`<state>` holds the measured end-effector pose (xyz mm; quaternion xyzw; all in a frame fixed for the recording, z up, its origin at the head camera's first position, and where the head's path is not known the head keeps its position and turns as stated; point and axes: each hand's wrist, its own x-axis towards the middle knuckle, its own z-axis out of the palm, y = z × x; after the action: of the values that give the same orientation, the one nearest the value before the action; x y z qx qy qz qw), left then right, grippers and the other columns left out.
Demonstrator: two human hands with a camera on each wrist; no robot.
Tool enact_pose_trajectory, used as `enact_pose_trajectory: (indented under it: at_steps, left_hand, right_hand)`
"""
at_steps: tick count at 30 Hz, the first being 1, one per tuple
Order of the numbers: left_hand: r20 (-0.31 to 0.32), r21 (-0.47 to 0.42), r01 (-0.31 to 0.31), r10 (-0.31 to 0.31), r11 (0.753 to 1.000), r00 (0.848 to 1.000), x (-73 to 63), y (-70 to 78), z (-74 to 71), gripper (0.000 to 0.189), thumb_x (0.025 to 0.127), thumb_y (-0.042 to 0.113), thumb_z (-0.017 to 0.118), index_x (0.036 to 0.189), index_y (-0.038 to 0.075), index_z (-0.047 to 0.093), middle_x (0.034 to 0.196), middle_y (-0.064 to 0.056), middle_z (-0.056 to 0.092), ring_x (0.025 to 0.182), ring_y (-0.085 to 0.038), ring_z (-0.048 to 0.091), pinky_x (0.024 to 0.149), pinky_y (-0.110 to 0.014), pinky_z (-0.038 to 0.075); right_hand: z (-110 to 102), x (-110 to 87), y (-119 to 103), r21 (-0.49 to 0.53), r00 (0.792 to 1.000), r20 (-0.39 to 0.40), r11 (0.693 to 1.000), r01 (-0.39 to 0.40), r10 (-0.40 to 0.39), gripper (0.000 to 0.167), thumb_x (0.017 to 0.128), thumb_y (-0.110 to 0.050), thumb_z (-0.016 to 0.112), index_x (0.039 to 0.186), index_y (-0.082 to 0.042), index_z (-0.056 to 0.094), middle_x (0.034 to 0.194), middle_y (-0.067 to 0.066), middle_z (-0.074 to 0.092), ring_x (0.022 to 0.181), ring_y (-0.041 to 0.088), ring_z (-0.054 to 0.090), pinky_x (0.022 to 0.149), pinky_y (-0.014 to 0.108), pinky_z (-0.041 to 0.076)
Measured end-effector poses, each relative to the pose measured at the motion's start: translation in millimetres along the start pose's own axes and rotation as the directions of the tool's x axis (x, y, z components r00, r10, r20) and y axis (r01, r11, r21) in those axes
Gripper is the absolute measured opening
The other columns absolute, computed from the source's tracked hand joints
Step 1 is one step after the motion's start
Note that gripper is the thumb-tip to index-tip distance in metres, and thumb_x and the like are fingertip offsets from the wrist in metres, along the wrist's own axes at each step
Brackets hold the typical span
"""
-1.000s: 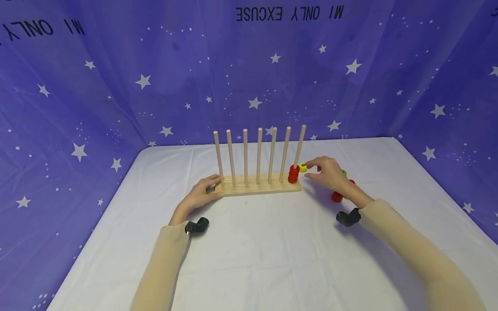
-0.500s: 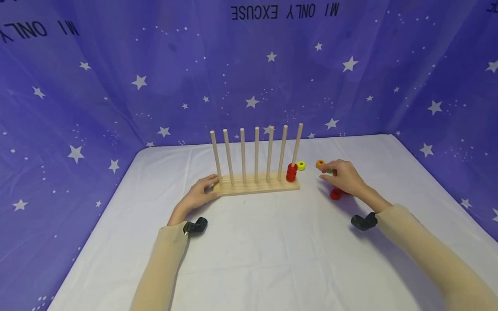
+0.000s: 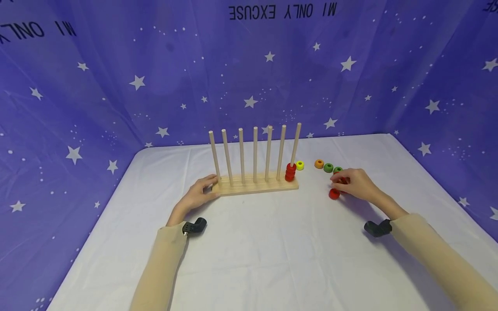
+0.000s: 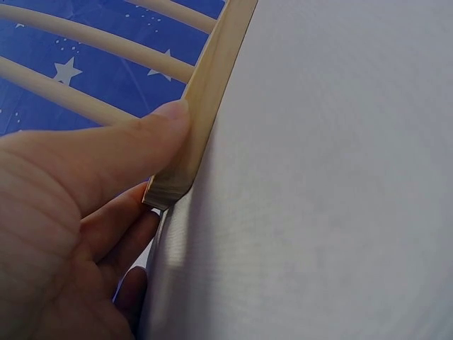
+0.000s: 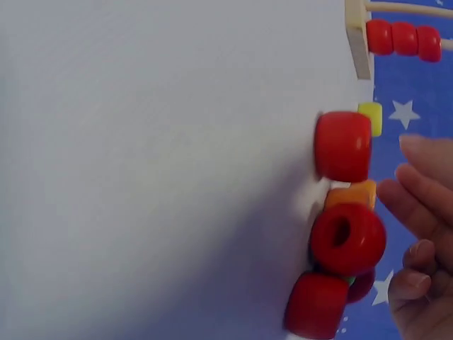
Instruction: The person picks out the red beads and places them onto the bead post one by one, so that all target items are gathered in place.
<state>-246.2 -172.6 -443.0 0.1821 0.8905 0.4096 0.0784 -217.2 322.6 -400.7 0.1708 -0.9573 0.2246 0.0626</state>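
Note:
A wooden peg rack (image 3: 254,185) with several upright dowels stands on the white tabletop. Three red beads (image 3: 290,172) are stacked on its rightmost dowel. At the rack's left end, my left hand (image 3: 199,193) holds the base; in the left wrist view the thumb (image 4: 159,131) lies against its long edge and the fingers are around the end. My right hand (image 3: 358,185) hovers over loose red beads (image 3: 333,194), partly covering them. In the right wrist view its fingers are apart, holding nothing, beside a red bead (image 5: 343,146) and a tilted red bead (image 5: 348,239).
A yellow bead (image 3: 300,165) lies just beyond the rack's right end. An orange bead (image 3: 319,163) and a green bead (image 3: 328,167) sit farther right, with another green bead (image 3: 337,170) near my right fingertips. A purple star-patterned cloth (image 3: 249,77) hangs behind the table.
My right hand has moved right and toward me, from beside the yellow bead to above the loose red beads, uncovering the orange and green beads. The left hand stays on the rack.

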Motion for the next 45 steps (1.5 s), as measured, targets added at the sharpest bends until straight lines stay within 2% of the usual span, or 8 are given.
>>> enact_pose_trajectory:
  at_steps: [2, 7, 11, 14, 16, 20, 28, 45]
  left_hand:
    - [0.001, 0.004, 0.005, -0.005, 1.000, 1.000, 0.0, 0.3, -0.1, 0.062, 0.087, 0.019, 0.065, 0.140, 0.000, 0.040, 0.154, -0.015, 0.028, 0.141, -0.040, 0.022, 0.114, -0.060, 0.015]
    - [0.007, 0.008, 0.013, -0.013, 1.000, 1.000, -0.3, -0.3, 0.2, 0.063, 0.087, 0.021, 0.065, 0.141, 0.002, 0.040, 0.155, -0.014, 0.027, 0.142, -0.040, 0.021, 0.114, -0.061, 0.014]
    - [0.006, -0.003, 0.009, -0.009, 1.000, 1.000, -0.6, -0.2, 0.0, 0.063, 0.087, 0.020, 0.065, 0.140, 0.001, 0.039, 0.155, -0.014, 0.027, 0.142, -0.040, 0.021, 0.115, -0.060, 0.016]
    - [0.006, -0.008, 0.006, -0.006, 1.000, 1.000, -0.5, 0.3, -0.3, 0.063, 0.087, 0.020, 0.065, 0.140, 0.000, 0.039, 0.155, -0.015, 0.027, 0.141, -0.040, 0.022, 0.115, -0.058, 0.018]
    - [0.005, -0.010, 0.006, -0.006, 1.000, 1.000, -0.3, 0.5, -0.4, 0.063, 0.087, 0.020, 0.065, 0.140, 0.000, 0.039, 0.155, -0.015, 0.027, 0.141, -0.040, 0.022, 0.115, -0.058, 0.018]
    - [-0.001, -0.015, 0.003, -0.003, 1.000, 1.000, -0.3, 0.6, -0.6, 0.062, 0.087, 0.019, 0.065, 0.140, -0.001, 0.039, 0.154, -0.015, 0.027, 0.141, -0.040, 0.022, 0.115, -0.057, 0.018]
    - [0.000, -0.018, 0.003, -0.003, 1.000, 1.000, 0.2, -1.1, -0.1, 0.062, 0.086, 0.019, 0.066, 0.140, 0.000, 0.040, 0.154, -0.015, 0.027, 0.141, -0.039, 0.022, 0.115, -0.058, 0.017]
    - [0.001, -0.022, -0.007, 0.007, 1.000, 1.000, -1.1, 1.1, -0.4, 0.062, 0.086, 0.018, 0.065, 0.139, -0.002, 0.040, 0.154, -0.018, 0.027, 0.140, -0.042, 0.023, 0.114, -0.060, 0.015]
  right_hand:
    - [0.3, -3.1, 3.0, 0.017, 1.000, 0.016, 1.000, 0.002, -0.002, 0.021, 0.077, -0.016, 0.075, 0.095, -0.005, 0.073, 0.077, 0.004, 0.068, 0.063, 0.009, 0.041, 0.055, 0.019, 0.031]
    - [-0.1, -9.6, 7.5, 0.063, 0.999, 0.047, 0.998, 0.008, -0.011, 0.026, 0.073, -0.015, 0.079, 0.097, -0.006, 0.073, 0.089, 0.007, 0.072, 0.069, 0.013, 0.048, 0.057, 0.018, 0.037]
    - [-1.6, -12.0, 9.1, 0.050, 0.995, 0.095, 0.999, 0.016, -0.021, 0.032, 0.072, -0.017, 0.080, 0.102, -0.007, 0.072, 0.100, 0.010, 0.072, 0.085, 0.019, 0.059, 0.068, 0.019, 0.045]
    - [-2.5, -13.0, 9.3, 0.028, 0.992, 0.121, 0.999, 0.033, -0.037, 0.035, 0.072, -0.017, 0.080, 0.104, -0.008, 0.071, 0.105, 0.011, 0.072, 0.096, 0.025, 0.062, 0.078, 0.026, 0.050]
    - [-2.8, -13.3, 8.9, 0.019, 0.990, 0.132, 0.999, 0.044, -0.046, 0.035, 0.072, -0.015, 0.079, 0.105, -0.007, 0.071, 0.105, 0.011, 0.071, 0.098, 0.027, 0.062, 0.081, 0.031, 0.051]
    - [-3.0, -13.0, 7.1, -0.004, 0.989, 0.138, 0.998, 0.061, -0.060, 0.033, 0.072, -0.013, 0.079, 0.104, -0.008, 0.071, 0.104, 0.012, 0.070, 0.095, 0.026, 0.062, 0.081, 0.036, 0.051]
    - [-0.8, -12.5, 6.3, -0.037, 0.986, 0.158, 0.998, 0.055, -0.048, 0.031, 0.072, -0.015, 0.079, 0.102, -0.008, 0.073, 0.095, 0.011, 0.070, 0.084, 0.018, 0.056, 0.071, 0.025, 0.045]
    - [1.0, -11.3, 4.8, -0.018, 0.986, 0.169, 1.000, -0.003, 0.006, 0.034, 0.074, -0.017, 0.078, 0.105, -0.007, 0.071, 0.086, 0.009, 0.064, 0.074, 0.015, 0.049, 0.060, 0.019, 0.038]
